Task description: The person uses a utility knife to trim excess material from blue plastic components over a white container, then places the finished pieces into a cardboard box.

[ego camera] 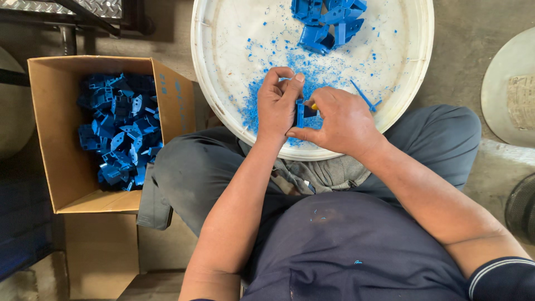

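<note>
Part: I see a blue plastic piece [300,113], long axis upright, over the white tray [223,67].
Left hand [277,104]: grip pinching its top.
Right hand [340,120]: grip closed on piece and yellow-tipped tool [314,106]; both equally near.

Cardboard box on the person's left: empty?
No, the cardboard box holds a heap of blue plastic parts that covers most of its bottom.
</note>
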